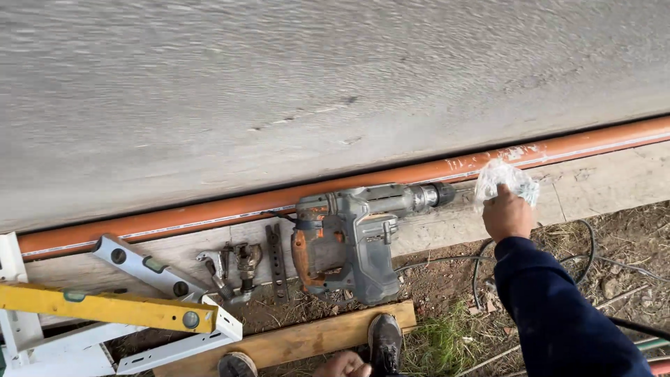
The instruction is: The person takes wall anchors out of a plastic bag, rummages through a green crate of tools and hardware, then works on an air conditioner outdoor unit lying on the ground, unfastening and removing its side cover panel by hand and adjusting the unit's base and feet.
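Right grip (507, 213) clutches crumpled plastic bag (506, 180); rotary hammer (359, 234) lies lengthwise, chuck pointing toward it.

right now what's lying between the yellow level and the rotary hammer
In the head view, a grey spirit level, metal hand tools and a dark flat bar lie between the yellow level and the rotary hammer.

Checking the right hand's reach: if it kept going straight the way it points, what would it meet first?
The right hand, holding a clear plastic bag, points up toward the wall. Just beyond the bag lies the orange pipe, likely first, then the grey wall behind it. Depth is hard to judge.
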